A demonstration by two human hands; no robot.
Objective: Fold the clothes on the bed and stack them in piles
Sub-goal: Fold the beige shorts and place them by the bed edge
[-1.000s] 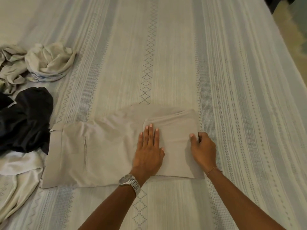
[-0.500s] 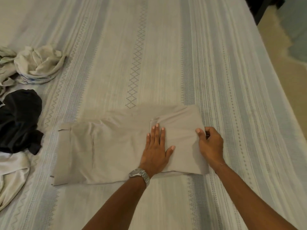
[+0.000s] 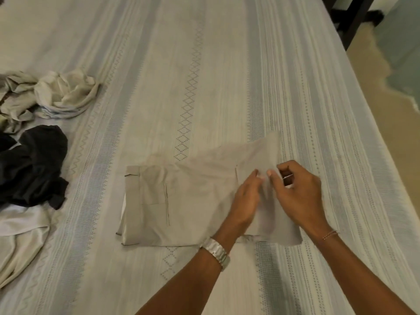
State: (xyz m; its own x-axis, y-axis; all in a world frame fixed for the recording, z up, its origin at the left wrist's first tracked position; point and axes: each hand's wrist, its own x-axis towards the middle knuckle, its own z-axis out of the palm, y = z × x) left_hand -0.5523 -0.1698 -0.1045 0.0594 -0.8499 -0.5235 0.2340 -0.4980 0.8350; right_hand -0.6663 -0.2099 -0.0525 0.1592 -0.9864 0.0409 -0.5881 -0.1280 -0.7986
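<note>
Beige trousers lie partly folded on the bed, waistband to the left. Their right end is lifted off the bed into a raised flap. My left hand, with a watch on the wrist, lies on the cloth at the fold with straight fingers. My right hand grips the cloth just right of it, thumb and curled fingers pinching the raised layer.
A crumpled cream garment, a black garment and a white garment lie unfolded at the left. The striped bedspread stretches ahead. The bed's right edge drops to the floor, with dark furniture at the top right.
My left hand, flat on the folded cloth before, has slid right to the fold. My right hand has pinched the right end and lifted it into a flap.
</note>
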